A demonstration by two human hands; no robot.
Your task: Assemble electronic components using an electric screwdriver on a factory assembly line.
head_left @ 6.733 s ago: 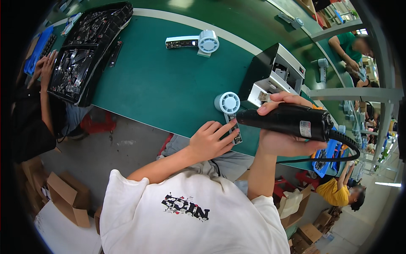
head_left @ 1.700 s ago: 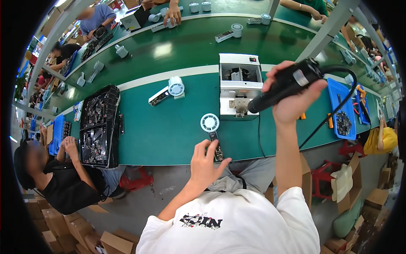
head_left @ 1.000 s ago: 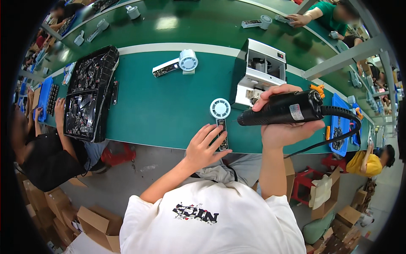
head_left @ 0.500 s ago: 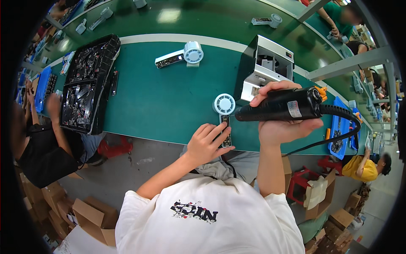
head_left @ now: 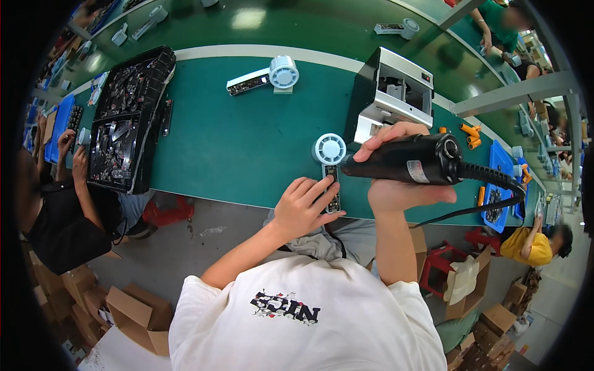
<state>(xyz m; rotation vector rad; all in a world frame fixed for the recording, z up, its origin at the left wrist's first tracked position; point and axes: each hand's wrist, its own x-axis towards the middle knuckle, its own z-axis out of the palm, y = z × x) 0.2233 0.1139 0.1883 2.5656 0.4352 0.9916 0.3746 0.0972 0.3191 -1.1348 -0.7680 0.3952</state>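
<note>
A small light-blue handheld fan [head_left: 329,149] lies on the green work table near its front edge, its opened handle showing a circuit board. My left hand [head_left: 302,209] steadies that handle, fingers over its left side and thumb at the near end. In my right hand [head_left: 399,196] is a thick black electric screwdriver [head_left: 405,159], gripped level with its cable trailing right. Its tip end points left at the handle just below the fan head; whether it touches a screw cannot be made out. Another opened fan [head_left: 283,73] lies farther back on the table.
A silver-and-black machine [head_left: 396,93] stands behind my right hand. A black divided tray [head_left: 127,123] of dark parts is at left. Orange cylindrical cells [head_left: 471,135] and a blue tray [head_left: 498,179] are at right. Co-workers sit on both sides; a green conveyor [head_left: 297,25] runs behind.
My right hand and the screwdriver have shifted slightly left, with the rear end swinging down. My left hand stays on the fan. The co-worker at left has moved their hands farther back.
</note>
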